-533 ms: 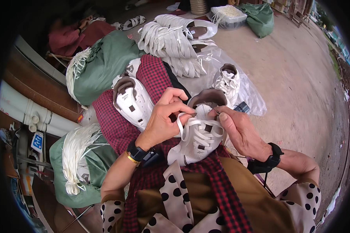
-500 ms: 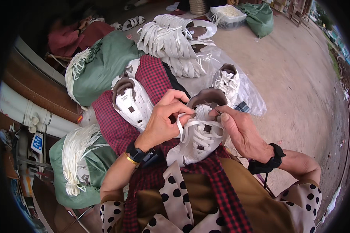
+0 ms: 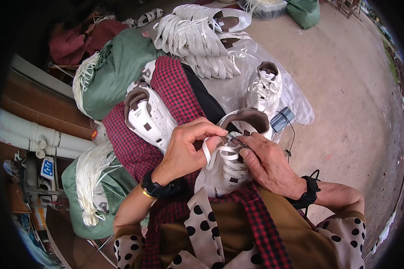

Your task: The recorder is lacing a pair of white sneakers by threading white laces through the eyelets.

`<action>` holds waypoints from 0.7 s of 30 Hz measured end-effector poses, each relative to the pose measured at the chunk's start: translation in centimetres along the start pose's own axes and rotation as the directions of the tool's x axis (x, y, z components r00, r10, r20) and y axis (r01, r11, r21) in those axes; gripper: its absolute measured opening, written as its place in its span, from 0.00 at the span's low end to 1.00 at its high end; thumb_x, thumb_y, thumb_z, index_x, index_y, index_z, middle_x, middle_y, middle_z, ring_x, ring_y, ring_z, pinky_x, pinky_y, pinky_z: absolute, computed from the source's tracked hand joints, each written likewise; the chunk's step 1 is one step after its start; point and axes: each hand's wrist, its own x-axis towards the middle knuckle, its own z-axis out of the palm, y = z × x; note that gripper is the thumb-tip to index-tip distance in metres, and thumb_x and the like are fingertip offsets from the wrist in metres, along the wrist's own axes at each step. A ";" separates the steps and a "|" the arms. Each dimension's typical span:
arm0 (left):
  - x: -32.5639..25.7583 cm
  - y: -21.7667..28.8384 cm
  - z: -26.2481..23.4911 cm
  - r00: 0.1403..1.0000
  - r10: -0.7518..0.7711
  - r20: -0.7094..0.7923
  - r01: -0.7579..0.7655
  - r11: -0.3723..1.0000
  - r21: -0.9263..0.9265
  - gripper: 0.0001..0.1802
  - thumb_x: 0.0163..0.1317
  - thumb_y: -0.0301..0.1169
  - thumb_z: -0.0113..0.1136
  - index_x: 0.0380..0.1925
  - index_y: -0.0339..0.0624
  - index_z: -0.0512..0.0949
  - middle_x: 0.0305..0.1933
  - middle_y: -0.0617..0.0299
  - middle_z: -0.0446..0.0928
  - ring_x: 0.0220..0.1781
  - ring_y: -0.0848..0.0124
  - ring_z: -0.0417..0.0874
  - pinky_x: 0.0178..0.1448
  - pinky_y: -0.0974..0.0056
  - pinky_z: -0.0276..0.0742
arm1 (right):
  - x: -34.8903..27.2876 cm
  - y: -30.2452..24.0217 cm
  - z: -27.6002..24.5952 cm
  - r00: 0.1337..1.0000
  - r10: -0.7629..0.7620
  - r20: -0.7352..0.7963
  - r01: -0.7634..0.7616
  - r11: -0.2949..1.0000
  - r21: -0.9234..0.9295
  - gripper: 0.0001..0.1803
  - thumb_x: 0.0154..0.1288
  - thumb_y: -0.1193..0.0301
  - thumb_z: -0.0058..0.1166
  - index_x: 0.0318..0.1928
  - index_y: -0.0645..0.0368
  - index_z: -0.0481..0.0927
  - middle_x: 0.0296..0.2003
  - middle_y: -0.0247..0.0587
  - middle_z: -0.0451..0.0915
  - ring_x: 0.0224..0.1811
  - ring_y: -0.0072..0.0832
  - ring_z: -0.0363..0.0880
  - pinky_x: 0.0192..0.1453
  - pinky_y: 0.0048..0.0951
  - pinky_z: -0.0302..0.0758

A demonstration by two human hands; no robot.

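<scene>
A white sneaker [image 3: 209, 180] with a brown lining rests on my lap, its toe toward me. White lace crosses its front in several rows. My left hand [image 3: 184, 147] is closed in a pinch at the shoe's opening, with a loop of white shoelace [image 3: 206, 151] coming from its fingers. From the right, my right hand [image 3: 272, 165] grips a thin dark hooked tool [image 3: 236, 139], whose tip reaches my left fingertips. The exact meeting of tip and lace is hidden. An unlaced white shoe [image 3: 156, 120] lies on the checked cloth beside my left hand.
A laced shoe [image 3: 268, 92] stands on clear plastic sheeting [image 3: 299, 102] near a small dark device with a cable [image 3: 281, 119]. Beyond are stacked white shoe uppers [image 3: 191, 38]. Green sacks [image 3: 121, 67] and bundled white laces [image 3: 90, 177] lie left. Another person [image 3: 74, 45] sits far left.
My right hand has moved left with the tool, bringing its tip to my left fingers above the shoe. The view has shifted, showing more of the dark device and its cable.
</scene>
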 end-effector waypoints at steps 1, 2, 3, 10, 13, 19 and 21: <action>-0.1 0.0 0.3 0.998 -0.069 -0.008 0.068 0.993 -0.094 0.08 0.62 0.15 0.60 0.41 0.33 0.81 0.40 0.59 0.81 0.41 0.74 0.84 0.47 0.69 0.82 | 0.0 0.5 0.1 1.000 0.001 -0.003 -0.001 1.000 0.010 0.13 0.74 0.74 0.44 0.50 0.71 0.75 0.36 0.61 0.74 0.40 0.58 0.77 0.46 0.47 0.73; -0.1 -0.1 0.5 0.990 -0.138 -0.006 0.135 0.973 -0.187 0.09 0.64 0.15 0.59 0.43 0.32 0.80 0.40 0.60 0.80 0.42 0.75 0.83 0.48 0.69 0.83 | -0.1 1.3 0.1 1.000 -0.012 0.022 0.011 0.999 0.045 0.14 0.73 0.74 0.45 0.52 0.71 0.74 0.37 0.61 0.74 0.40 0.58 0.77 0.46 0.48 0.73; 0.1 0.0 0.5 0.990 -0.143 0.004 0.142 0.974 -0.179 0.09 0.64 0.15 0.59 0.43 0.32 0.80 0.40 0.60 0.80 0.42 0.75 0.83 0.48 0.69 0.83 | -0.2 1.9 0.2 0.999 -0.027 0.045 0.023 0.997 0.079 0.15 0.73 0.74 0.45 0.54 0.71 0.73 0.38 0.61 0.74 0.41 0.58 0.77 0.45 0.48 0.73; 1.0 0.5 -0.1 0.927 -0.336 0.166 0.372 0.878 -0.302 0.13 0.69 0.20 0.55 0.52 0.33 0.72 0.38 0.62 0.80 0.40 0.79 0.81 0.48 0.72 0.79 | -0.7 2.0 0.9 0.996 -0.082 -0.029 0.084 0.994 0.075 0.17 0.72 0.74 0.47 0.56 0.72 0.69 0.39 0.61 0.72 0.39 0.59 0.77 0.43 0.50 0.74; 2.3 2.2 0.0 0.883 -0.437 0.172 0.469 0.830 -0.302 0.09 0.74 0.30 0.54 0.46 0.34 0.74 0.32 0.64 0.79 0.34 0.80 0.78 0.39 0.72 0.76 | -0.8 2.1 1.1 0.997 -0.071 -0.006 0.071 0.996 0.052 0.18 0.72 0.74 0.47 0.57 0.73 0.68 0.39 0.60 0.73 0.38 0.58 0.78 0.41 0.49 0.75; 5.3 3.2 0.2 0.794 -0.573 0.203 0.518 0.813 0.266 0.23 0.73 0.40 0.58 0.23 0.32 0.76 0.16 0.67 0.71 0.20 0.80 0.71 0.24 0.68 0.65 | -0.9 1.7 0.9 0.998 -0.057 0.041 0.056 0.998 0.009 0.20 0.72 0.72 0.48 0.58 0.74 0.67 0.40 0.61 0.73 0.37 0.56 0.79 0.39 0.49 0.76; 5.2 3.2 0.2 0.777 -0.594 0.210 0.557 0.803 0.210 0.21 0.72 0.39 0.59 0.24 0.33 0.77 0.15 0.67 0.72 0.18 0.80 0.72 0.22 0.68 0.66 | -1.0 2.0 1.0 0.996 -0.089 0.029 0.089 0.996 0.012 0.20 0.73 0.71 0.46 0.58 0.74 0.68 0.40 0.60 0.73 0.37 0.57 0.79 0.40 0.48 0.77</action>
